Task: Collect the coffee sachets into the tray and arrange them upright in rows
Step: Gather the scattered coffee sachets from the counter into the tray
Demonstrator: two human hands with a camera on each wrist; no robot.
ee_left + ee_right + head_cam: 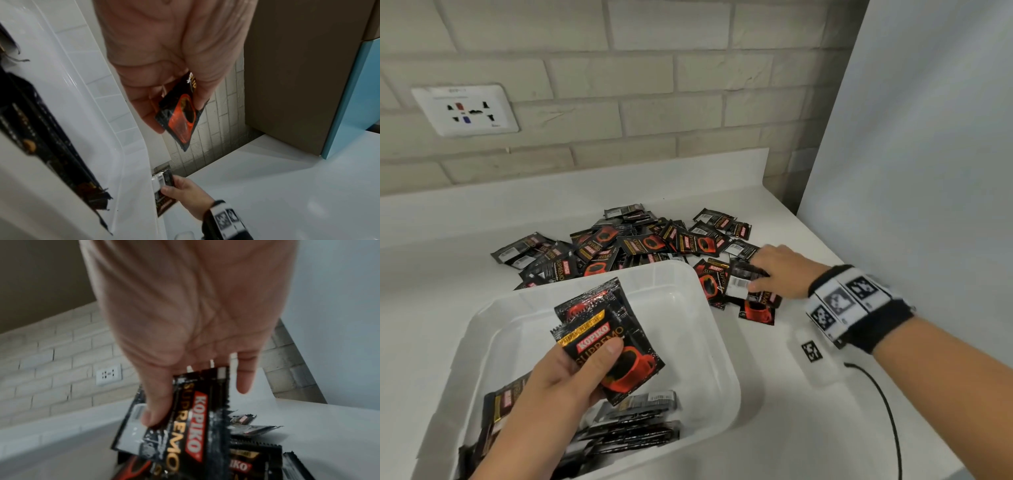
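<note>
White plastic tray sits on the table, with several sachets already standing along its near side. Above it the left hand has its grip closed on a small stack of sachets, thumb across the front. Beyond the tray's far rim and blocking its right side, a loose heap of sachets spreads over the table. There the right hand pinches a couple of sachets. Near its wrist lie a small white device and a black cable. A wall socket sits behind.
</note>
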